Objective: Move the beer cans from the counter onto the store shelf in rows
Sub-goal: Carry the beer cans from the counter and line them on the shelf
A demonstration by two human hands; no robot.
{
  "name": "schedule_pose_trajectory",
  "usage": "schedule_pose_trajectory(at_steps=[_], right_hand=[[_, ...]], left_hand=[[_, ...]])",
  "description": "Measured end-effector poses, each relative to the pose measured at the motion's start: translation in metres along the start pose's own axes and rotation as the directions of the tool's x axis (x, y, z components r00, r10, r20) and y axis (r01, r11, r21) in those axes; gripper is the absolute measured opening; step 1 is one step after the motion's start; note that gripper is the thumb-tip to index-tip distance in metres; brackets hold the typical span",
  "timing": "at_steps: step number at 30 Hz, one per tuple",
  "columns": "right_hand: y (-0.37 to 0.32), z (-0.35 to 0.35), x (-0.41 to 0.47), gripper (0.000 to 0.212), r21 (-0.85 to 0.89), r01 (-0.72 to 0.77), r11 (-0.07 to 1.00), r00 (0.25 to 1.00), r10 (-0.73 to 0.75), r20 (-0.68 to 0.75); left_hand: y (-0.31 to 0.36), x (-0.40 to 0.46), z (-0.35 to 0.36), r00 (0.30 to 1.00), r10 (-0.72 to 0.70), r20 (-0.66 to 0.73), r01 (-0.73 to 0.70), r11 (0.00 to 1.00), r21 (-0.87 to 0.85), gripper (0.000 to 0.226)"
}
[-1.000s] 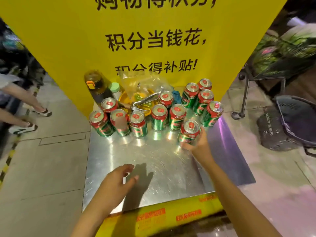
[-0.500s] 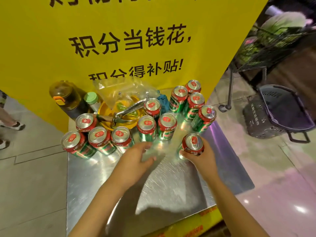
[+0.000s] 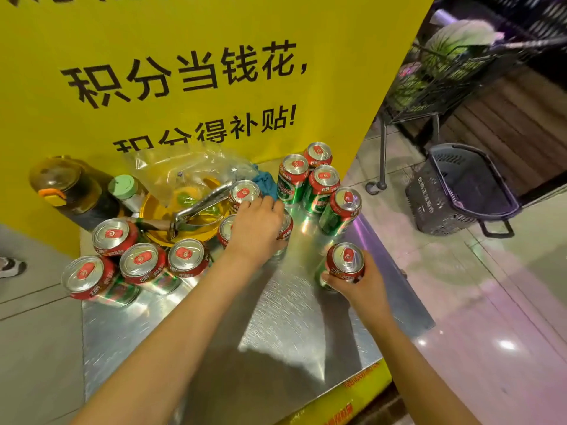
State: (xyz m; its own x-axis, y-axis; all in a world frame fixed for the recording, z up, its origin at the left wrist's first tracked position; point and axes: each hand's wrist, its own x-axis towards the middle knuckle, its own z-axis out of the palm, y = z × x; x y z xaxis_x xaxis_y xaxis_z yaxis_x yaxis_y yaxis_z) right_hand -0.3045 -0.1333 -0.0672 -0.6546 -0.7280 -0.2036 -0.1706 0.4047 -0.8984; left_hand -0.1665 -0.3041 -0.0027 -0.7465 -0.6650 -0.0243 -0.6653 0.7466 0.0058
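Early stage; right hand [image 3: 360, 282] gripping one can [image 3: 343, 265]; left hand [image 3: 256, 230] over middle cans [image 3: 228, 230], grip unclear; remainder on surface [image 3: 291, 317].

Two bare forearms are showing, each ending in an ungloved hand, left hand [image 3: 256, 228] and right hand [image 3: 362, 283]; sleeves, rings and watches are not appearing.

A tall yellow sign board [image 3: 184, 72] printed with black Chinese characters stands behind the shiny metal worktop [image 3: 276, 332]. Pale glossy floor tiles [image 3: 491, 317] to the right catch pinkish-white light. A dark plastic shopping basket [image 3: 463, 191] sits on the floor near a wire shopping cart [image 3: 429, 81], with dark wooden slats [image 3: 506, 124] beyond.
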Motion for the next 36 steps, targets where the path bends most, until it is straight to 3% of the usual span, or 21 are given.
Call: schedule_pose_trajectory(at_steps=[4,13,17,20,23,26,28,32,36], right_hand=[[0.000,-0.003,-0.001,0.069,-0.014,-0.008,1.000,0.999,0.009,0.040],[0.001,-0.004,-0.002,0.069,-0.051,-0.006,0.999,0.999,0.009,0.053],[0.006,-0.005,-0.001,0.070,-0.037,0.002,0.999,0.997,0.001,0.078],[0.004,-0.007,-0.001,0.067,-0.035,0.023,0.999,0.995,-0.019,0.096],[0.004,-0.007,-0.002,0.063,-0.022,0.045,0.999,0.995,-0.043,0.091],[0.004,-0.007,-0.001,0.060,-0.005,0.066,0.998,0.994,-0.065,0.093],[0.006,-0.009,0.000,0.060,-0.011,0.081,0.997,0.991,-0.080,0.105],[0.005,-0.015,0.003,0.061,0.003,0.091,0.996,0.988,-0.091,0.125],[-0.007,-0.021,-0.010,0.059,0.085,0.088,0.992,0.976,-0.103,0.191]], left_hand=[[0.005,0.001,-0.003,0.998,0.057,-0.015,-0.057,0.998,-0.026,0.050],[0.021,-0.033,0.001,0.989,0.142,0.040,-0.133,0.974,-0.185,0.059],[0.022,-0.048,0.011,0.989,0.149,-0.010,-0.148,0.963,-0.225,0.060],[0.023,-0.057,0.022,0.992,0.118,-0.050,-0.129,0.925,-0.357,0.066],[0.023,-0.063,0.036,1.000,0.009,-0.002,-0.009,0.778,-0.628,0.076],[0.028,-0.069,0.049,0.984,-0.118,0.130,0.172,0.509,-0.843,0.091],[0.034,-0.073,0.054,0.966,-0.193,0.173,0.235,0.367,-0.900,0.089],[0.045,-0.082,0.051,0.926,-0.338,0.166,0.268,0.282,-0.921,0.069],[0.050,-0.117,0.038,0.869,-0.448,0.209,0.337,0.229,-0.913,0.072]])
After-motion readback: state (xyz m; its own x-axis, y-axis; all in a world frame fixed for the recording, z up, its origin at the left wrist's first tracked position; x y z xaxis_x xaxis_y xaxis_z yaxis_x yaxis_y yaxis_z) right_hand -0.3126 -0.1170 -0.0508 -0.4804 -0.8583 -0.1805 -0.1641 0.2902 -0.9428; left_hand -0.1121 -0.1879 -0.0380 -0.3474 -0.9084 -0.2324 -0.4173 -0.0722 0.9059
